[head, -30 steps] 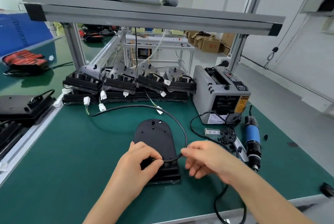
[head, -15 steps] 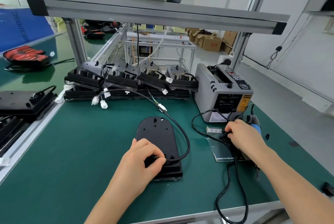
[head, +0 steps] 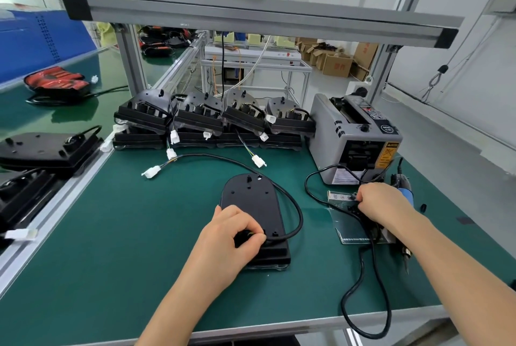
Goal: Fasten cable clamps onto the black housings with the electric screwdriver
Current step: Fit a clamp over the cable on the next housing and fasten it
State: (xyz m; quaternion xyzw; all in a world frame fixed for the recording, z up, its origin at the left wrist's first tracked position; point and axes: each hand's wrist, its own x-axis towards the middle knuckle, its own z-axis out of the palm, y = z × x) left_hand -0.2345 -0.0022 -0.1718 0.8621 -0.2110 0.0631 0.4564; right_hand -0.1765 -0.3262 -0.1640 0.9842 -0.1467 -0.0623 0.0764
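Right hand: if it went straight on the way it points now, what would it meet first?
Probably the small black parts just ahead of the right hand; contact may already exist. Beyond lies the looped black cable.

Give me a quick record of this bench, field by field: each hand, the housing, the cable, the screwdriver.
left hand: on the near end of the housing, pinching the cable
right hand: fingers down among small black parts on a clear sheet; grip unclear
housing: flat on the green table, rounded end away
cable: loops round the housing's right side to a white plug
screwdriver: lies on the table by the right hand
behind: row of housings, grey machine
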